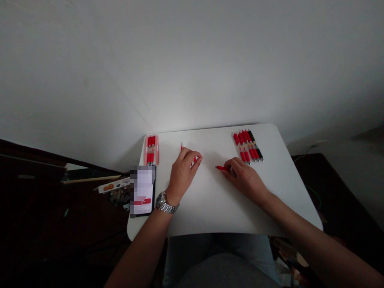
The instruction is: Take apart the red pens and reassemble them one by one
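Observation:
My left hand, with a metal watch on its wrist, is closed in a pinch over the middle of the table. A thin red pen part sticks up behind its knuckles, and a bit of red shows between thumb and forefinger. Most of what it holds is hidden. To its right, my right hand has its fingers closed around a red pen piece, whose dark tip points left toward my left hand. The two hands are apart.
A row of pens, mostly red with a black one at the right, lies at the back right of the white table. A pink pen case with red pens stands at the back left. Nearer is a phone. A wall rises behind.

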Demonstrator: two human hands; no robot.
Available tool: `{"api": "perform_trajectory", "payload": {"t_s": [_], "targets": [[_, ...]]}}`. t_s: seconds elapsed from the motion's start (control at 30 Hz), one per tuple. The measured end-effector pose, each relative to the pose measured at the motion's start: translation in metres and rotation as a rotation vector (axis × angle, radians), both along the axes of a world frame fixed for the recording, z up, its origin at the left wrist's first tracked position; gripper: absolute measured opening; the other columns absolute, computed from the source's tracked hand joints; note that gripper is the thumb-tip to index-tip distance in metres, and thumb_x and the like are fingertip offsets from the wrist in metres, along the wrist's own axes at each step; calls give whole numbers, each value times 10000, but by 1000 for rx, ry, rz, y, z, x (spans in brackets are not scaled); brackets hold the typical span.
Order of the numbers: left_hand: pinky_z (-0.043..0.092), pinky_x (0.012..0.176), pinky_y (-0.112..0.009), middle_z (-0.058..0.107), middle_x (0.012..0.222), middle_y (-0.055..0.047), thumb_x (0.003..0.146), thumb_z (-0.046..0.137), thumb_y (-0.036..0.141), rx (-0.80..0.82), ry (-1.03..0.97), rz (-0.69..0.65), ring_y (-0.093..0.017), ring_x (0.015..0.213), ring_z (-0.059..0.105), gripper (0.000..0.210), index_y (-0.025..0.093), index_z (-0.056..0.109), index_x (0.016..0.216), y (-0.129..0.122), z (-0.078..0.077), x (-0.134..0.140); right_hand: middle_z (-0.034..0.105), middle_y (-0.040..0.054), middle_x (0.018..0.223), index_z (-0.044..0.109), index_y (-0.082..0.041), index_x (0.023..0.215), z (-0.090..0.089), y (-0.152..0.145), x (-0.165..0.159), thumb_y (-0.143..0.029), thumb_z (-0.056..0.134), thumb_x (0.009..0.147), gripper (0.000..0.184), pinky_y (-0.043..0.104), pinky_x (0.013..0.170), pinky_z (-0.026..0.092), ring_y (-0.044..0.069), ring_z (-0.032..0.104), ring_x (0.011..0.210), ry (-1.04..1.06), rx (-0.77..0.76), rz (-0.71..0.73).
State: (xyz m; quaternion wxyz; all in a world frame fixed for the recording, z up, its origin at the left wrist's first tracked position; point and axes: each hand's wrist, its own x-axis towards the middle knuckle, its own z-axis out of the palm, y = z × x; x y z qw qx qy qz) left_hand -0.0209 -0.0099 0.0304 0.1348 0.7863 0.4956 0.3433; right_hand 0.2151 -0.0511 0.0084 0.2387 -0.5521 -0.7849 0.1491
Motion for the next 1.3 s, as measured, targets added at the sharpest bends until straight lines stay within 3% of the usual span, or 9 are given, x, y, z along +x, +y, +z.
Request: {"api": "perform_trajectory", "payload": {"t_s": [0.1,0.23,0.4,0.57,0.83,1.1,1.3], "targets": [[557,767,-261,583,1072,-40,976,619,267,24,-160,-5,-98,762,603,97,210,680,1025,1,-2,-10,657,56,903,589,-213,1007,-2,5,-1,-344,567,996,133,288,617,467,164,606,685,99,-17,4],[585,836,-278,656,1066,-50,982,609,252,30,-291,-72,-142,956,664,88,208,673,1023,0,-11,-18,664,30,836,591,-219,994,-3,14,-4,-370,600,975,152,270,595,478,151,611,659,228,-64,8],[589,875,-278,716,1006,-32,971,632,236,9,-359,-69,-126,920,696,92,202,674,1045,-1,-23,-21,677,42,857,598,-211,1005,-1,21,-11,-437,605,967,230,279,614,518,157,636,693,352,-94,-17],[603,876,-290,696,1008,-49,972,622,236,3,-373,-89,-142,957,688,94,199,679,1037,-1,-26,-21,675,40,834,590,-212,1013,-5,23,-19,-493,612,948,289,280,592,526,159,642,674,466,-96,-58],[619,885,-292,702,1012,-54,955,653,261,-71,-490,-84,-143,949,709,111,194,682,1038,-2,-29,-23,635,11,755,587,-214,1000,-11,22,-21,-479,608,943,272,259,539,469,141,589,609,482,-125,-50],[605,847,-261,693,976,-43,944,667,209,-26,-453,-126,-127,930,683,57,198,698,990,-3,-23,-22,623,9,767,581,-219,993,-10,22,-20,-464,614,937,254,261,546,462,141,579,611,487,-133,-37],[612,849,-264,703,983,-44,949,663,240,-52,-477,-87,-131,926,698,80,196,694,1008,-5,-25,-22,617,11,757,586,-219,992,-10,22,-19,-484,607,940,270,262,552,463,145,580,623,479,-148,-47]]}}
